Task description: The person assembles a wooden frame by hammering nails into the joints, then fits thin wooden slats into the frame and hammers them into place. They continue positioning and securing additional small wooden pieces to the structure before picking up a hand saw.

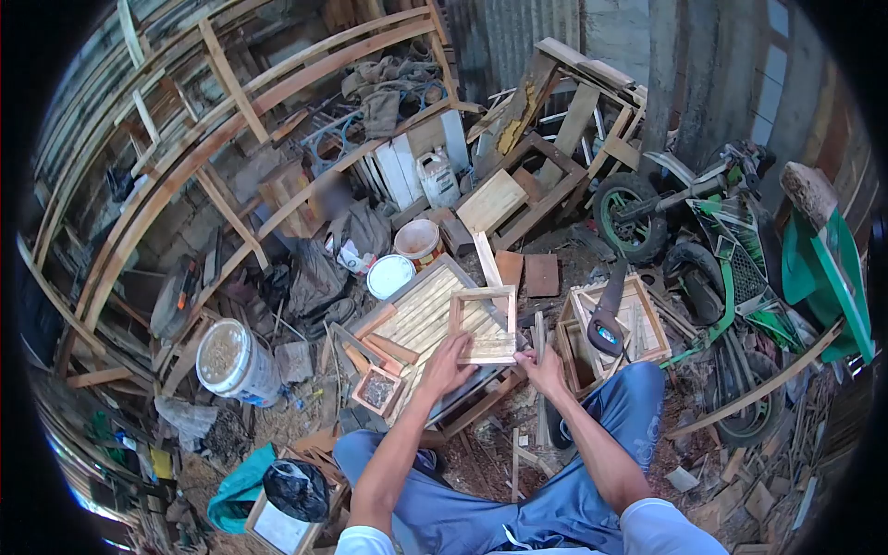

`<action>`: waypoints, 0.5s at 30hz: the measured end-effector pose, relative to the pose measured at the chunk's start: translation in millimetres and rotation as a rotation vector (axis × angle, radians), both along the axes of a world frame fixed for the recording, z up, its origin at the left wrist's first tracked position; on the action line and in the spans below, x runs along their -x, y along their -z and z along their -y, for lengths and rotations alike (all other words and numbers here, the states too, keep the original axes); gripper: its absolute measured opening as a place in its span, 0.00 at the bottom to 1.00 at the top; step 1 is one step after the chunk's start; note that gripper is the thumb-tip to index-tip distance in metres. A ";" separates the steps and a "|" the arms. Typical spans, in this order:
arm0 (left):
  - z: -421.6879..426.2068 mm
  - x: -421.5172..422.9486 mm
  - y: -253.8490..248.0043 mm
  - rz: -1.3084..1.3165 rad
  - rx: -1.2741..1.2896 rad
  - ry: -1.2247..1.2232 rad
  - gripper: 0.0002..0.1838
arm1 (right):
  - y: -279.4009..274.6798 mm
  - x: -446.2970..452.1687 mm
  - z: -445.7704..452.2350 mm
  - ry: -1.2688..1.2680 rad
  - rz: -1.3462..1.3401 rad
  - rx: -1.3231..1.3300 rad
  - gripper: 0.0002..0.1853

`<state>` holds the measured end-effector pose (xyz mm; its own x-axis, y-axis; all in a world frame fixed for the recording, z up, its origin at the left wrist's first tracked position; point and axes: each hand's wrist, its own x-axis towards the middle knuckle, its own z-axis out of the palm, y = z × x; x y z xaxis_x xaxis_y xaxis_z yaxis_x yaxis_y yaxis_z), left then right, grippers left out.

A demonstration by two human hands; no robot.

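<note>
A small square wooden frame (487, 350) of pale wood rests at a tilt over a slatted wooden panel (407, 319) in front of my knees. My left hand (447, 366) grips its near left corner, fingers bent against the wood. At the near right corner, my right hand (542, 370) pinches the edge between thumb and fingers. A small wooden box (378, 389) with dark bits inside, perhaps nails, sits on the panel left of my left hand. Right of my right hand, a dark-handled tool (607, 319) lies across an open wooden crate (655, 344).
White buckets (229, 351) stand at the left, with another pail (419, 242) behind the panel. A green-framed motorbike (726, 268) lies at the right. Long curved timber (231, 120) fills the upper left. Scrap wood (763, 499) and shavings cover the ground.
</note>
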<state>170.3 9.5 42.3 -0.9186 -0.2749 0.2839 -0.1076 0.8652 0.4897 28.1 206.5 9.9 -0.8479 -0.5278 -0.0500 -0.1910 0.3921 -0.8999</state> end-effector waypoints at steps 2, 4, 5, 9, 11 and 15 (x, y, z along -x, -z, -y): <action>5.0 12.6 2.2 0.099 0.035 0.022 0.38 | -3.1 0.9 2.7 -0.025 0.084 -0.027 0.25; 8.6 22.6 3.3 0.185 0.065 0.028 0.41 | 9.7 1.6 6.7 -0.016 0.074 -0.054 0.25; 10.5 25.6 3.2 0.251 0.039 0.030 0.40 | 18.1 2.5 10.3 -0.013 0.068 -0.066 0.24; 10.2 32.5 -18.3 0.353 0.066 0.008 0.39 | 38.9 7.4 18.9 0.057 0.130 0.033 0.20; 6.4 33.4 -24.2 0.306 0.127 -0.025 0.38 | 27.1 5.9 16.5 0.081 0.124 0.073 0.20; -6.0 31.7 -47.1 0.199 0.181 -0.140 0.40 | 17.8 8.1 18.9 0.150 0.147 0.301 0.24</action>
<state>138.6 15.5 89.5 -0.9178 -0.3641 0.1585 -0.3103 0.9067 0.2858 20.0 187.6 -7.9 -0.9123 -0.4077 -0.0382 -0.0119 0.1195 -0.9928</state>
